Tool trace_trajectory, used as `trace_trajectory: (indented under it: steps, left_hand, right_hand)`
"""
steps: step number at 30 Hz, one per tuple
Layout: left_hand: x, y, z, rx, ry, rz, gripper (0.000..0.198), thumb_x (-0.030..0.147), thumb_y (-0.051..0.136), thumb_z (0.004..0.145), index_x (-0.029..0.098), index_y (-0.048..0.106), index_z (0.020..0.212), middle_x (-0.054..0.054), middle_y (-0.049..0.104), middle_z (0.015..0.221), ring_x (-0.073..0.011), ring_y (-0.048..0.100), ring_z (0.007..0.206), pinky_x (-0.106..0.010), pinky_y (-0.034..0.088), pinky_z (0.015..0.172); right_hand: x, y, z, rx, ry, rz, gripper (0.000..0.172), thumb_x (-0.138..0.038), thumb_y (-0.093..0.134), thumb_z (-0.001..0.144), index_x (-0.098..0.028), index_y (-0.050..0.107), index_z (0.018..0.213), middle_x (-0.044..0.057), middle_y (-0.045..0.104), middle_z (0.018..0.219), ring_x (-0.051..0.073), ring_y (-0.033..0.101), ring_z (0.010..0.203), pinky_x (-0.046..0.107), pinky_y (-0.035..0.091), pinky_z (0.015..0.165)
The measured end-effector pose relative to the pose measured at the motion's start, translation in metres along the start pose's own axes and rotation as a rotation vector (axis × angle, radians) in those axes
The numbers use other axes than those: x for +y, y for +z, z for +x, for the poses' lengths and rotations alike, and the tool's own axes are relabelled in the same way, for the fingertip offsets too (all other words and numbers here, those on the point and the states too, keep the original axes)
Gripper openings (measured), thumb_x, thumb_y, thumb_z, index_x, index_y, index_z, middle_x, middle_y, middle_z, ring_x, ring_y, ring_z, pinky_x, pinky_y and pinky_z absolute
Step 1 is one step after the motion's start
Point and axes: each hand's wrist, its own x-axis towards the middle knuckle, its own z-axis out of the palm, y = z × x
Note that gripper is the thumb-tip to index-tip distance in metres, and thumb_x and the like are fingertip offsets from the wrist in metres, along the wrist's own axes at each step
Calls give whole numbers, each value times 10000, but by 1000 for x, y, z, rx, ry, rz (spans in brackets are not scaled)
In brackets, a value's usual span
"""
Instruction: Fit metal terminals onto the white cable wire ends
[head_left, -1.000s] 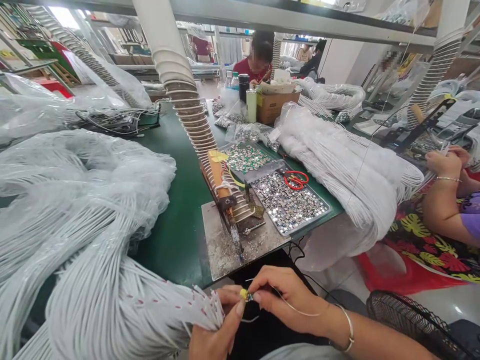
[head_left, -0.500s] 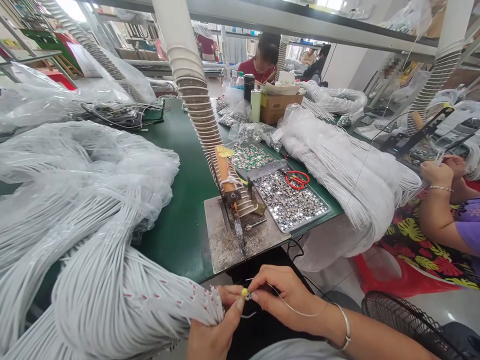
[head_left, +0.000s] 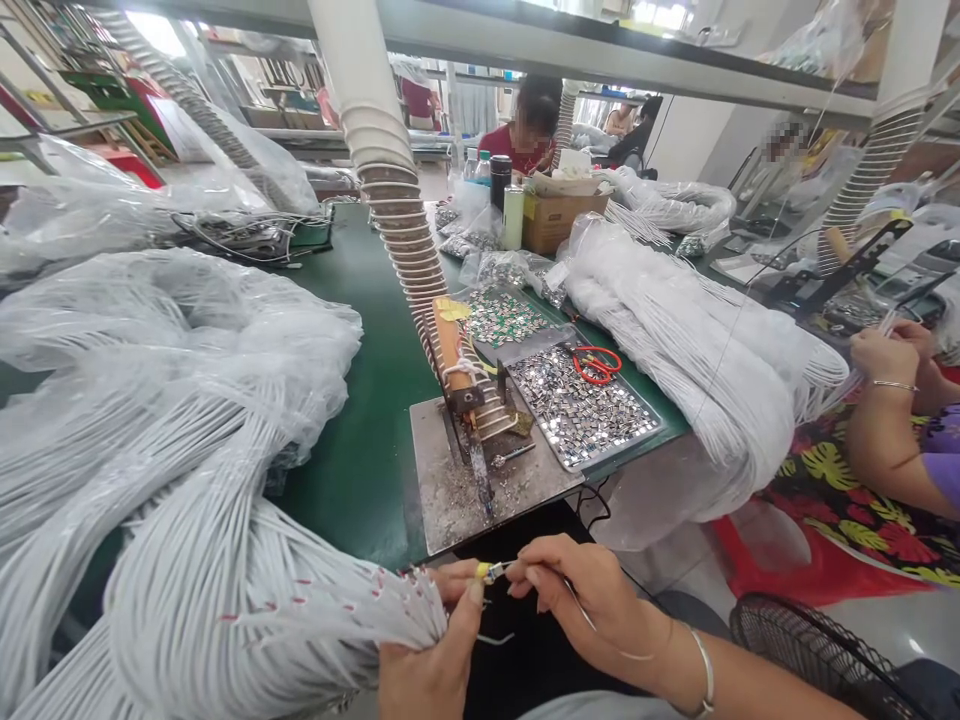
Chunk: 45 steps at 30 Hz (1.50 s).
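My left hand [head_left: 439,650] is closed round the end of a thick bundle of white cables [head_left: 247,610] with red-tipped wires. Its thumb and finger pinch a small part with a yellow tip [head_left: 486,572]. My right hand [head_left: 581,600] is closed in a pinch right beside that part and holds a thin silvery wire [head_left: 581,615] that loops back over the wrist. Both hands are below the front edge of the green table [head_left: 360,440]. Just ahead stands a soldering iron in its holder [head_left: 469,400] on a metal plate [head_left: 450,490].
A tray of small shiny chips [head_left: 581,405] with red scissors [head_left: 596,363] lies right of the iron. More white cable bundles [head_left: 690,330] lie to the right, bagged ones [head_left: 150,330] to the left. A ribbed duct [head_left: 390,200] hangs above. A co-worker's hand [head_left: 889,355] is at right; a black fan [head_left: 817,650] below.
The yellow-tipped part has risen slightly and my right fingers have drawn a little to the right of it. The view has tilted slightly; the co-worker's hand shifted a little.
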Motion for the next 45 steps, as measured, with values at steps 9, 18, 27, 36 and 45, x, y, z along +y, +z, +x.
trace_trajectory:
  steps: [9, 18, 27, 36, 45]
  left_hand:
    - [18, 9, 19, 6, 174, 160, 319, 313, 511, 876, 191, 791, 783, -134, 770, 788, -282, 761, 752, -350, 602, 593]
    - [11, 21, 21, 61, 27, 1, 208, 253, 576, 843, 206, 774, 800, -92, 762, 827, -260, 737, 806, -377, 598, 735]
    - [26, 23, 34, 119, 60, 23, 222, 210, 555, 862, 201, 735, 733, -64, 759, 751, -228, 754, 722, -333, 616, 673]
    - [7, 15, 28, 60, 395, 313, 322, 120, 487, 878, 205, 788, 954, -106, 753, 891, -266, 737, 858, -385, 585, 720]
    - [-10, 18, 16, 16, 291, 299, 348, 131, 515, 841, 248, 791, 1018, -105, 787, 942, -283, 740, 865, -385, 575, 716]
  right_hand:
    - [-3, 10, 16, 225, -160, -34, 144, -36, 587, 876, -173, 593, 921, 122, 714, 986, 178, 712, 957, 256, 583, 829]
    - [2, 15, 28, 287, -169, -70, 149, -25, 578, 878, -174, 577, 890, 123, 701, 947, 183, 703, 909, 278, 587, 807]
    - [-1, 15, 33, 319, -171, -99, 142, -43, 569, 888, -182, 566, 862, 108, 689, 900, 180, 696, 884, 267, 586, 778]
    - [-2, 13, 33, 309, -164, -121, 115, -86, 565, 906, -192, 564, 860, 99, 694, 892, 179, 696, 883, 280, 595, 759]
    - [9, 15, 26, 268, -135, -94, 89, -107, 559, 914, -190, 580, 892, 120, 698, 965, 180, 700, 911, 291, 601, 787]
